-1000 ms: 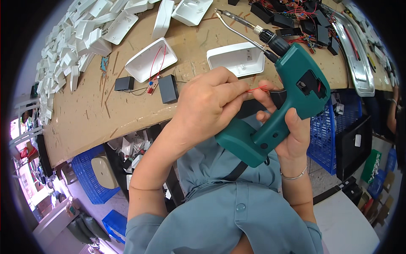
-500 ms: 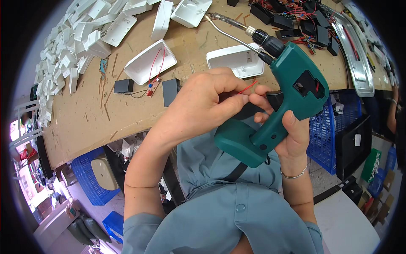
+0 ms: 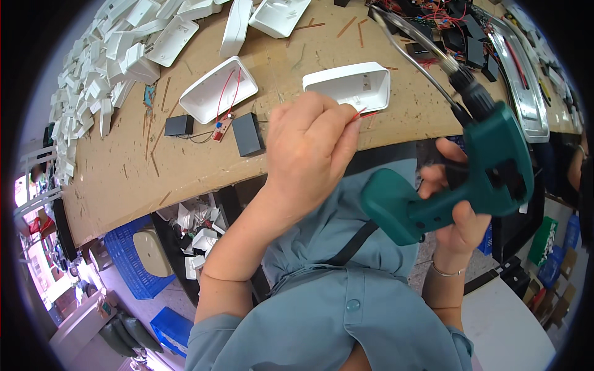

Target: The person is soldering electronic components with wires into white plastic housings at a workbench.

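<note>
Head view gives us our two hands at the near edge of a bench point(image 3: 136, 185). Our left hand point(image 3: 312, 148) has its thumb and forefinger pinched on a short red wire point(image 3: 369, 115); its end pokes out just in front of the right case point(image 3: 334, 75), while the rest is hidden by our fingers. We cannot tell whether wire and case touch.

Our right hand point(image 3: 461, 232) grips the handle of a green gun point(image 3: 502, 145), thumb on the near side and fingers around the far side. We hold it tilted, its metal tip point(image 3: 383, 13) up and to the left; a bent tube point(image 3: 414, 59) runs beside the tip. Whether a finger presses the trigger, we cannot tell. A bracelet point(image 3: 447, 272) circles our right wrist.

Left of our left hand, the left case point(image 3: 204, 93) lies open side up, with red wires looping from it to a small board point(image 3: 220, 128). That board sits between two black boxes point(image 3: 249, 135). Farther left we see a heap of white cases point(image 3: 93, 86); at the upper right, a black heap point(image 3: 473, 55) tangled with red wires, next to a metal tray point(image 3: 531, 117).
</note>
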Demonstrator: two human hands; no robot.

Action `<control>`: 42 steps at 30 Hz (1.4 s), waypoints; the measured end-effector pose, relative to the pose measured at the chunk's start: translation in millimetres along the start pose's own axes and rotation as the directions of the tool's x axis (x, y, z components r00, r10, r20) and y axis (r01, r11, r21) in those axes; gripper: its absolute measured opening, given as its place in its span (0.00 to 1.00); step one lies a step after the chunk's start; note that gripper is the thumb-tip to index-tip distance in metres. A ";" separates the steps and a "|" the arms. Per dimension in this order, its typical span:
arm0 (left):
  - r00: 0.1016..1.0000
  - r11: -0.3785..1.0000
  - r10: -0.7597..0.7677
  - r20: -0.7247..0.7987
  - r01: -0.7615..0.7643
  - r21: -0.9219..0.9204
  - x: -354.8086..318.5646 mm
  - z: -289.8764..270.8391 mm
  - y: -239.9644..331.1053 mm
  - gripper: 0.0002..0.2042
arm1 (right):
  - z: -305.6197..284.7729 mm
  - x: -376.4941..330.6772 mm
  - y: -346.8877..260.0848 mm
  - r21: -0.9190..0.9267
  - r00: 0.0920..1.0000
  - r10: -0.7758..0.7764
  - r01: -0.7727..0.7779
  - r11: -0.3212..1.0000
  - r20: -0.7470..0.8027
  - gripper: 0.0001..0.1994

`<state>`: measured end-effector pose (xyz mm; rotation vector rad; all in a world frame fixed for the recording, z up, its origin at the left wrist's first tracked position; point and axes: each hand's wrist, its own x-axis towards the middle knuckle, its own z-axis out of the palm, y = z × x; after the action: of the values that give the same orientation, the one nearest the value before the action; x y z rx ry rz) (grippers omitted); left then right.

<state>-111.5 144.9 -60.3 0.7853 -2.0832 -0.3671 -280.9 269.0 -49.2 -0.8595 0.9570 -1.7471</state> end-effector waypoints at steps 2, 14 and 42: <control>1.000 0.999 -0.010 0.020 0.009 0.049 1.4 -1.5 1.6 0.05 | -6.4 -12.5 -10.3 -0.233 0.997 -0.029 0.012 0.972 -0.073 0.38; 0.996 0.978 0.081 -0.021 -0.076 0.192 18.0 10.5 -4.8 0.03 | -10.7 -62.8 -20.8 -0.430 0.989 0.048 -0.105 0.897 -0.141 0.33; 0.995 0.962 0.079 0.058 -0.091 0.257 29.4 23.5 -9.8 0.02 | -0.3 -41.4 -4.5 -0.408 0.973 0.122 -0.194 0.892 -0.196 0.22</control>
<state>-139.3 117.8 -60.9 0.8418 -2.2294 -0.0653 -269.7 309.2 -50.9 -0.8856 1.5167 -1.5064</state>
